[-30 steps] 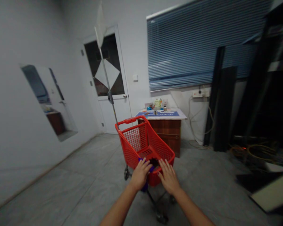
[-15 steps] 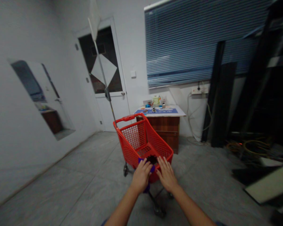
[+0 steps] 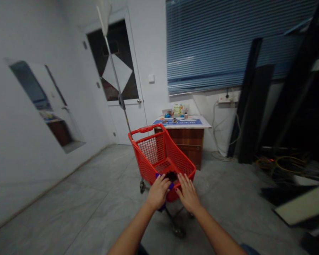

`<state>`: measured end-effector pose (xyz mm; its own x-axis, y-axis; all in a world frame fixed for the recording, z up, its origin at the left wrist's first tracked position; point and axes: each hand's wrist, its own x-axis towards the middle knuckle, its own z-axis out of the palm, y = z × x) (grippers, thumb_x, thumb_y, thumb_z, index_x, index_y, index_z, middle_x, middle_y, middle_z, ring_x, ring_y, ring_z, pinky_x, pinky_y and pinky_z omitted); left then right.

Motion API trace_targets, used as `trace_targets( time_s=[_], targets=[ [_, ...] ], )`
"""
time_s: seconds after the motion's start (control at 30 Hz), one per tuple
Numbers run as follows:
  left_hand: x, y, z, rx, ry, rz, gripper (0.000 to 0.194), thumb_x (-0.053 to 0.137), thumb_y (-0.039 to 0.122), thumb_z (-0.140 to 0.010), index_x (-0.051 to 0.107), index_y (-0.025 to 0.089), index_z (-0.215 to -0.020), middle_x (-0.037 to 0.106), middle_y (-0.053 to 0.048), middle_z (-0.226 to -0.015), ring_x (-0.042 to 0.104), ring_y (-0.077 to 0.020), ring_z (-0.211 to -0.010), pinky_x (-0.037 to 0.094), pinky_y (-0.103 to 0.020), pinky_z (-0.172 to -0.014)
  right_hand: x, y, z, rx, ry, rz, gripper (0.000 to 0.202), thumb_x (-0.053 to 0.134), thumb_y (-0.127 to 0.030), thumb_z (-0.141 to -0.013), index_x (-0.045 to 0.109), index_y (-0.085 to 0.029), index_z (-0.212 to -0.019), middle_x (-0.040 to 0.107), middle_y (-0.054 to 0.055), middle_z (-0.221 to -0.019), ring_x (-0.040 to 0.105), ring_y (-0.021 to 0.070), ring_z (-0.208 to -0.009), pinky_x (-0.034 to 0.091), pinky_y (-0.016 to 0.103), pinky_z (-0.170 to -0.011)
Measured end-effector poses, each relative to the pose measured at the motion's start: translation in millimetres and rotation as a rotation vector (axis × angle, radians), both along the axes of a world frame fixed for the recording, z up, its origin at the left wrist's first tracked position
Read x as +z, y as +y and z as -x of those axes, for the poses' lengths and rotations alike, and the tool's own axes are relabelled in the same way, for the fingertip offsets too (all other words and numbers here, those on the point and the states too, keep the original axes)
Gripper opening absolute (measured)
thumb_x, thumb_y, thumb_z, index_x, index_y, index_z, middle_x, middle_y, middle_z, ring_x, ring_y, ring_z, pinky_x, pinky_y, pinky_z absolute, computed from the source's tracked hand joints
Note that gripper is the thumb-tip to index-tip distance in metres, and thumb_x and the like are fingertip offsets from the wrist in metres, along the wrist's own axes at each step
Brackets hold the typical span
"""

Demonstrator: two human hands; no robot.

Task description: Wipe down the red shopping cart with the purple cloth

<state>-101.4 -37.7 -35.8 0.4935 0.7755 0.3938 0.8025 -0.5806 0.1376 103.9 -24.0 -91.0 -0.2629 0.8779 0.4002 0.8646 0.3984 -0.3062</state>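
Observation:
A small red plastic shopping cart (image 3: 149, 168) stands before me with its low end nearest. At that near rim, my left hand (image 3: 158, 191) is closed over a purple cloth (image 3: 161, 208), which shows above the fingers and hangs below the hand. My right hand (image 3: 188, 193) lies on the rim to the right, fingers stretched and slightly spread, holding nothing. Between the hands, inside the basket, sits a dark, bristly-looking thing (image 3: 171, 176) whose kind I cannot make out. A metal pole (image 3: 114, 67) with a white panel rises from the cart's handle end.
Behind the cart is a brown wooden cabinet (image 3: 190, 141) with small bottles and packs on its top. A white door (image 3: 131, 124) stands back left, and a mirror (image 3: 48, 102) is on the left wall. Dark panels (image 3: 257, 113) and coiled cables (image 3: 289, 164) lie to the right.
The view has tilted down slightly, so the room and cart sit higher in the picture. Both hands remain at the cart's near rim, almost unchanged in pose.

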Motion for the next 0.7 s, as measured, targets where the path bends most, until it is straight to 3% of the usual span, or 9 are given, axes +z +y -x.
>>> trace_targets(
  time_s=[0.2, 0.43, 0.6, 0.7],
  targets=[
    [0.8, 0.4, -0.9, 0.017, -0.012, 0.036, 0.037, 0.05, 0.013, -0.089, 0.058, 0.023, -0.124, 0.059, -0.005, -0.132, 0.035, -0.0244, -0.139, 0.02, -0.051, -0.118, 6.8, -3.7, 0.0, 0.002, -0.018, -0.005, 0.063, 0.028, -0.051, -0.098, 0.024, -0.019, -0.151, 0.032, 0.006, -0.154, 0.021, 0.0217, -0.144, 0.026, 0.041, -0.114],
    [1.6, 9.7, 27.2, 0.01, -0.011, 0.017, 0.036, 0.052, 0.014, -0.089, 0.06, 0.024, -0.122, 0.061, -0.005, -0.129, 0.036, -0.0227, -0.138, 0.02, -0.052, -0.118, 19.7, -16.0, 28.5, -0.032, -0.03, 0.075, 0.065, 0.03, -0.053, -0.096, 0.028, -0.017, -0.15, 0.031, 0.006, -0.155, 0.023, 0.0246, -0.143, 0.026, 0.04, -0.113],
    [1.9, 9.0, 49.4, 0.052, -0.02, 0.013, 0.033, 0.047, 0.014, -0.091, 0.061, 0.022, -0.12, 0.061, -0.005, -0.129, 0.037, -0.0236, -0.137, 0.022, -0.054, -0.117, 23.6, -9.3, 32.7, 0.045, -0.061, 0.082, 0.064, 0.029, -0.053, -0.096, 0.029, -0.019, -0.15, 0.028, 0.004, -0.156, 0.022, 0.0238, -0.144, 0.019, 0.041, -0.116],
    [-8.7, 4.2, 47.0, 0.129, -0.059, -0.047, 0.036, 0.044, 0.011, -0.091, 0.059, 0.021, -0.122, 0.06, -0.006, -0.132, 0.036, -0.0236, -0.138, 0.025, -0.055, -0.116, 22.6, -0.5, 24.3, 0.005, -0.081, 0.082, 0.061, 0.027, -0.051, -0.097, 0.031, -0.018, -0.149, 0.026, 0.005, -0.156, 0.019, 0.0229, -0.145, 0.015, 0.043, -0.117]
  ],
)
